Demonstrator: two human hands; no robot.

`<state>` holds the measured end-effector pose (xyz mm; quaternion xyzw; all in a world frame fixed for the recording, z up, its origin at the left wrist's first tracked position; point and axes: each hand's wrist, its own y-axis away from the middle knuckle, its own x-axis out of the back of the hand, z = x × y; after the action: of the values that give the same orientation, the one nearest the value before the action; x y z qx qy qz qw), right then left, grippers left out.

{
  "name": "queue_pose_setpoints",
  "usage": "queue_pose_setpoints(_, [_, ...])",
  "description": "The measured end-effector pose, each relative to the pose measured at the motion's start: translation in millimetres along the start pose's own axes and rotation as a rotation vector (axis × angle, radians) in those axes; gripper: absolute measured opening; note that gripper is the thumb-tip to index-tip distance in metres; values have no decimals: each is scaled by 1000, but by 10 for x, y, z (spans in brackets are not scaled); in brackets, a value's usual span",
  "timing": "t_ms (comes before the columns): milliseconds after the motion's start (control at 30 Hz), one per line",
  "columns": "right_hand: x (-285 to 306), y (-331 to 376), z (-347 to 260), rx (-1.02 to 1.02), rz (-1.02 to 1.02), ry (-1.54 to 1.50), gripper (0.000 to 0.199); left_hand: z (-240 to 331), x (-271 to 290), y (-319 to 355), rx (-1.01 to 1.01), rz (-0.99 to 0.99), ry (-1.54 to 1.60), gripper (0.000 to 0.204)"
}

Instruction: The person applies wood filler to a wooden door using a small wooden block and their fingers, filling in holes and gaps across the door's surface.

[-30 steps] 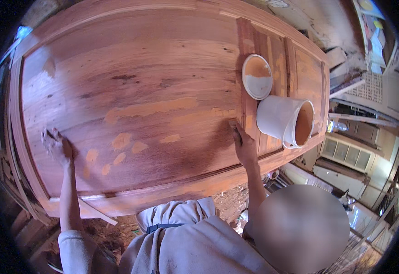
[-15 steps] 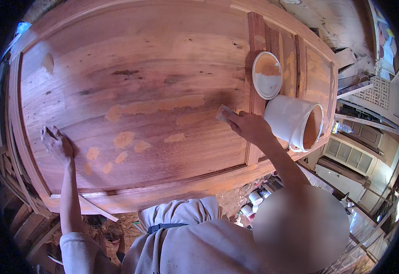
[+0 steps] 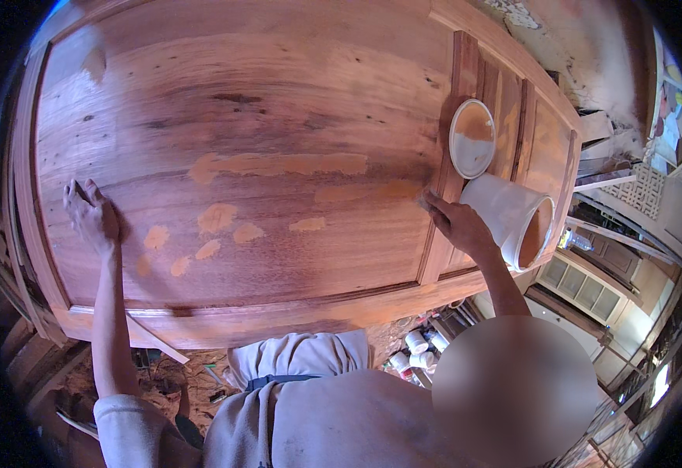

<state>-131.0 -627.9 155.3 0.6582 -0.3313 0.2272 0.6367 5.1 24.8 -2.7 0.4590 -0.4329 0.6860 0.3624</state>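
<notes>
A large reddish wooden door (image 3: 278, 257) lies in front of me, with orange-tan filler patches (image 3: 278, 164) on its wide panel. My right hand (image 3: 462, 226) is closed on a small flat putty scraper (image 3: 424, 200), mostly covered by the fingers. Its edge touches the panel near the right frame strip, at the end of a thin filler smear (image 3: 364, 189). On the panel's left side, my left hand (image 3: 95, 217) rests with fingers apart, holding nothing. Just right of my right hand is a white bucket (image 3: 497, 207), its mouth showing tan filler. A filler-smeared round lid (image 3: 472, 140) is beside it.
Several small cans (image 3: 417, 351) stand on the littered floor below the door's near edge. Wooden strips (image 3: 5, 265) are stacked at the left. A thin wooden strip (image 3: 157, 341) sticks out near my left forearm. Paned window frames (image 3: 582, 287) lie at the right.
My right hand has moved right with the putty scraper, toward the frame strip, and the filler smear now reaches farther right. My left hand stays on the panel. The view has shifted slightly.
</notes>
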Motion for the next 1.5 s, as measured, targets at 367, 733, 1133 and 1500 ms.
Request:
queue_pose_setpoints(367, [-326,308,-243,-266,187,-459,39,112,1,-25,-21,13,-18,60])
queue_pose_setpoints(733, [-924,30,-680,-299,613,-446,46,34,-19,-4,-44,-12,46,61])
queue_pose_setpoints(1133, [-828,351,-867,-253,570,-578,40,55,30,-6,-24,-22,70,60])
queue_pose_setpoints(1500, [-897,258,-1073,-380,557,-440,44,-20,-4,18,1,-31,32,63])
